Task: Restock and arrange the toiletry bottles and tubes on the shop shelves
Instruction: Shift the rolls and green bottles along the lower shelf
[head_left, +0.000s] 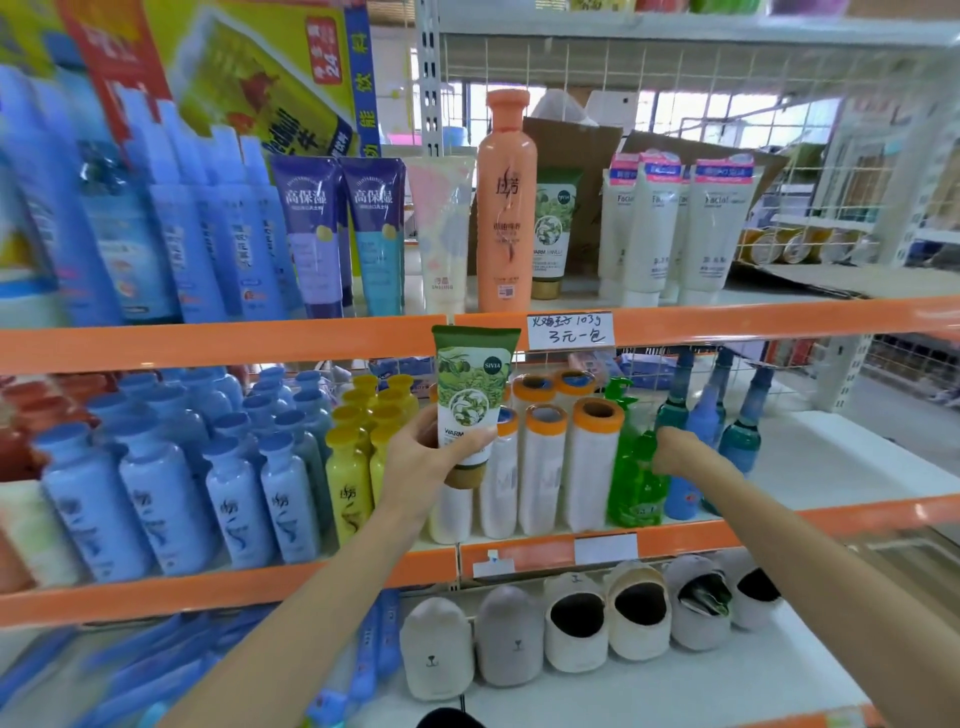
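Observation:
My left hand (426, 457) is shut on a green-and-white tube (470, 395) with a gold cap, held upright in front of the middle shelf. An identical tube (553, 234) stands on the upper shelf behind a tall orange bottle (506, 208). My right hand (675, 452) reaches into the middle shelf beside a green pump bottle (636, 467); its fingers curl behind the bottle, and whether they grip it is hidden. White tubes with pink tops (670, 228) stand at the upper right.
White rolls with orange ends (545, 467) stand behind the held tube. Blue bottles (171, 493) and yellow bottles (353, 467) fill the middle shelf's left. Dark blue spray bottles (737, 415) stand right of the pump bottle. Slippers (576, 629) line the bottom shelf.

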